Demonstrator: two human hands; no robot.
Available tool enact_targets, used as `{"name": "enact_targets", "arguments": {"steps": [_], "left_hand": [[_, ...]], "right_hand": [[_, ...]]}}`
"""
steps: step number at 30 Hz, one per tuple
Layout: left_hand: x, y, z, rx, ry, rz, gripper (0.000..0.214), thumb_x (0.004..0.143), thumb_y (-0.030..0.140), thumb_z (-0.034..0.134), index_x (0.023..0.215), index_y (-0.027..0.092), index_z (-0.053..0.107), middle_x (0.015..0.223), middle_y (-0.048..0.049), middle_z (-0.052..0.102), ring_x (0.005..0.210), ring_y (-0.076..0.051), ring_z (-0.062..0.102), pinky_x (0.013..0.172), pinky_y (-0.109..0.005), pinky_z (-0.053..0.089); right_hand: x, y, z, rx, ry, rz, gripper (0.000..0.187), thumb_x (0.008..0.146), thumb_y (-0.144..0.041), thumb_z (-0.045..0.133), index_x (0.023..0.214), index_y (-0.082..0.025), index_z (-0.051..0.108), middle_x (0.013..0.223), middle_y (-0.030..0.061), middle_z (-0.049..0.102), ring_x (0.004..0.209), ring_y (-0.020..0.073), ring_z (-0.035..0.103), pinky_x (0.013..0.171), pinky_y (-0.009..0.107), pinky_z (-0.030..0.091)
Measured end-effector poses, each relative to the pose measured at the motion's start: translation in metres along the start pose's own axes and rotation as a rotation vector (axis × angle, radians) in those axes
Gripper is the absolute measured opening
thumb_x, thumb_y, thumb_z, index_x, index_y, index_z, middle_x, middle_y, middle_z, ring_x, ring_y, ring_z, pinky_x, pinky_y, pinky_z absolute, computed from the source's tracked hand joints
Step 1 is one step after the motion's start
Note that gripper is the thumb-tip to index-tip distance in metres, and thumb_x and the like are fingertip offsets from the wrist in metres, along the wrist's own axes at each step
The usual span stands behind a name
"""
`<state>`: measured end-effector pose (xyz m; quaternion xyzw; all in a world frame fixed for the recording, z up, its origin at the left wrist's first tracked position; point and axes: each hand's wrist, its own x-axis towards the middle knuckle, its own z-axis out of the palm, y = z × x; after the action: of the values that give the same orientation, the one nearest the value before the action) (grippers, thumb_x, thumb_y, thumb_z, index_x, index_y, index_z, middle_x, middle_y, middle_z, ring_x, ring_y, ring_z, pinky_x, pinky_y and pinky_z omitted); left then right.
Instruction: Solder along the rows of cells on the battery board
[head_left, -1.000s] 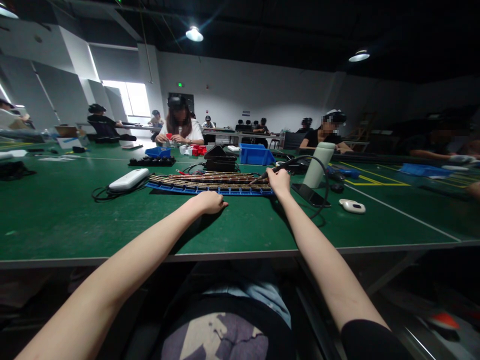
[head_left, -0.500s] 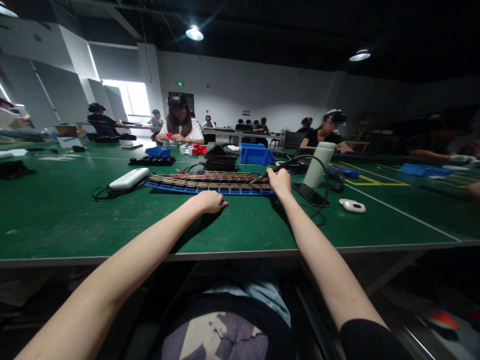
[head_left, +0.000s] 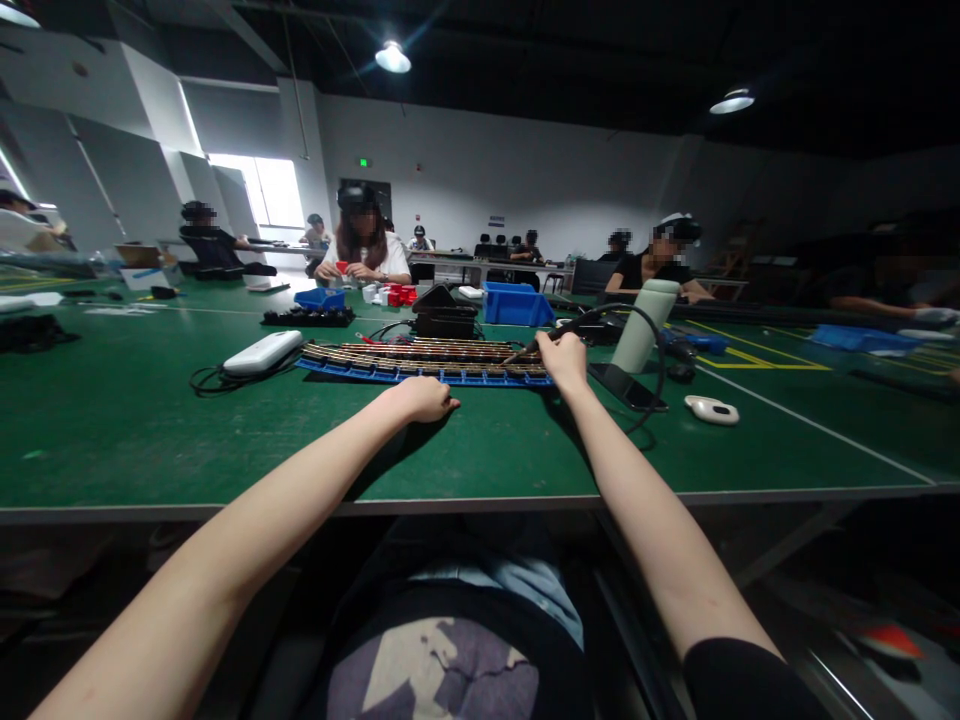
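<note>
My right hand [head_left: 564, 358] is closed round a black pen-like tool [head_left: 551, 339] with a black cable [head_left: 646, 330] looping off to the right. Its tip rests at the right end of a long blue tray [head_left: 352, 368] filled with rows of brown strips [head_left: 420, 354]. My left hand [head_left: 421, 399] lies on the green table [head_left: 112, 420] just in front of the tray, fingers curled in a loose fist with nothing visible in them.
A white oblong device [head_left: 262, 353] with a cable lies left of the tray. A black box [head_left: 444, 318] and a blue bin [head_left: 513, 306] stand behind it. A pale bottle [head_left: 640, 325], a phone [head_left: 626, 386] and a white mouse-like object [head_left: 711, 409] are at the right. Other people sit across the tables.
The view has shifted slightly up and to the right. Both hands stay in the same places on the tray and table.
</note>
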<state>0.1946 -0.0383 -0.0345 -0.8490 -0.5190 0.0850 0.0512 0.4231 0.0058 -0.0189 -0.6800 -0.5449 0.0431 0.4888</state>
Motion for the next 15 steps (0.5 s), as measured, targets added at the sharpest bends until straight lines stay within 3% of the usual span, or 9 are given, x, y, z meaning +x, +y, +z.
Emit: {"name": "enact_targets", "arguments": {"steps": [15], "left_hand": [[0.0015, -0.0019, 0.0023, 0.025, 0.010, 0.015, 0.055, 0.093, 0.047, 0.026, 0.110, 0.009, 0.062, 0.107, -0.0208, 0.065, 0.101, -0.030, 0.062, 0.080, -0.035, 0.048]], "right_hand": [[0.0024, 0.0025, 0.0021, -0.011, 0.009, 0.010, 0.026, 0.075, -0.037, 0.050, 0.057, -0.019, 0.056, 0.068, 0.0114, 0.065, 0.069, 0.0243, 0.061, 0.070, 0.034, 0.046]]}}
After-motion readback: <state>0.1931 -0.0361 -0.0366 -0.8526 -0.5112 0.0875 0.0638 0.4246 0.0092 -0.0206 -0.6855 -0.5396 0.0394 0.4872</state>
